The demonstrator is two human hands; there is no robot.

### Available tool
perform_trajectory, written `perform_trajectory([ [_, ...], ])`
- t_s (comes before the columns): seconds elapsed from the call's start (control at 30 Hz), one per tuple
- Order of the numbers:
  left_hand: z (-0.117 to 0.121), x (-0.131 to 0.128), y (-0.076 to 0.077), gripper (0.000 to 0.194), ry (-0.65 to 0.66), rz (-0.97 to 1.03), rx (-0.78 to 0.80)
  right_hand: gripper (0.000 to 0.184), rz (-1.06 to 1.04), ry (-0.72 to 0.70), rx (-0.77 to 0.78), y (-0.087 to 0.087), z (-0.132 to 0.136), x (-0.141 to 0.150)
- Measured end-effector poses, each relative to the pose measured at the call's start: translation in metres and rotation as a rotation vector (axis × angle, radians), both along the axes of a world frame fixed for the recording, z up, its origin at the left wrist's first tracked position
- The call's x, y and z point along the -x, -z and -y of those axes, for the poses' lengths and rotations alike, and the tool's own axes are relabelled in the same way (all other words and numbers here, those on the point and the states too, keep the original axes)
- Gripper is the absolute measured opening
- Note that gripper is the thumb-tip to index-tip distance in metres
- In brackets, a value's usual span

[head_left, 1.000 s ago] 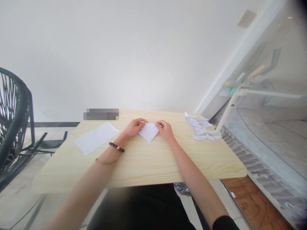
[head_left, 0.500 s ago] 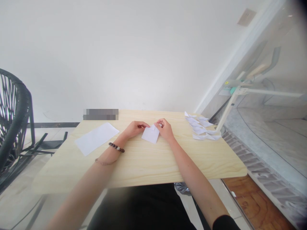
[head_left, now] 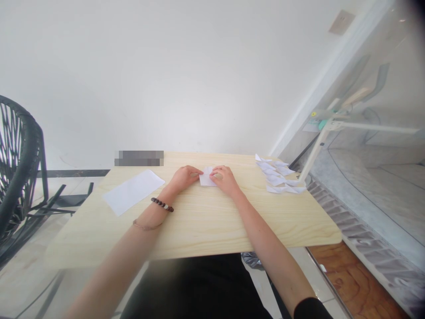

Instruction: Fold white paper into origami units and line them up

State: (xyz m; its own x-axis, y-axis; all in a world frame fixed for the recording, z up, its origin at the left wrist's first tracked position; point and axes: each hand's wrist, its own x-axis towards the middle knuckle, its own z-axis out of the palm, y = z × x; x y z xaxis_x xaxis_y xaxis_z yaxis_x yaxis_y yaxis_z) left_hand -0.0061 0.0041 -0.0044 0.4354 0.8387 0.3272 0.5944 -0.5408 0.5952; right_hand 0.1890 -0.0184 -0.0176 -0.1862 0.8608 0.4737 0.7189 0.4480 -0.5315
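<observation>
Over the table (head_left: 206,226), reaching inward with both forearms (head_left: 262,230). With bent fingers of left hand (head_left: 184,178) and right hand (head_left: 228,180), holding small folded paper (head_left: 206,180) by its left and right sides, midway across the far half.

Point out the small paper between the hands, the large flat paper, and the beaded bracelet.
Small paper (head_left: 206,181), head view: on its near part.
Large flat paper (head_left: 134,192), head view: on the middle of its upper face.
Beaded bracelet (head_left: 162,204), head view: on the beads midway along its visible arc.
</observation>
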Motion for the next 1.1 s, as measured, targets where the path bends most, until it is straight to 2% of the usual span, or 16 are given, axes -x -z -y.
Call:
perform_trajectory([
  [0.17,-0.001,0.001,0.002,0.027,-0.045,-0.080,-0.035,0.019,0.123,-0.083,0.085,-0.006,0.005,0.004],
  [0.33,-0.002,0.001,0.005,0.030,-0.022,-0.171,-0.077,0.020,0.230,-0.045,0.065,-0.008,0.007,0.009],
  [0.5,0.001,-0.001,0.003,0.033,0.080,-0.293,-0.163,0.021,0.295,0.062,0.014,-0.008,0.009,0.009],
  [0.6,0.003,-0.003,0.001,0.034,0.123,-0.333,-0.189,0.022,0.274,0.100,0.011,-0.007,0.008,0.007],
  [0.73,0.007,-0.005,0.000,0.036,0.147,-0.391,-0.186,0.024,0.154,0.133,0.119,-0.003,0.002,0.004],
  [0.87,0.013,-0.009,0.000,0.040,0.124,-0.460,-0.157,0.021,0.049,0.186,0.156,0.001,-0.003,0.000],
  [1.1,0.021,-0.013,-0.002,0.043,0.103,-0.512,-0.095,0.021,0.046,0.094,0.193,-0.002,-0.003,-0.006],
])
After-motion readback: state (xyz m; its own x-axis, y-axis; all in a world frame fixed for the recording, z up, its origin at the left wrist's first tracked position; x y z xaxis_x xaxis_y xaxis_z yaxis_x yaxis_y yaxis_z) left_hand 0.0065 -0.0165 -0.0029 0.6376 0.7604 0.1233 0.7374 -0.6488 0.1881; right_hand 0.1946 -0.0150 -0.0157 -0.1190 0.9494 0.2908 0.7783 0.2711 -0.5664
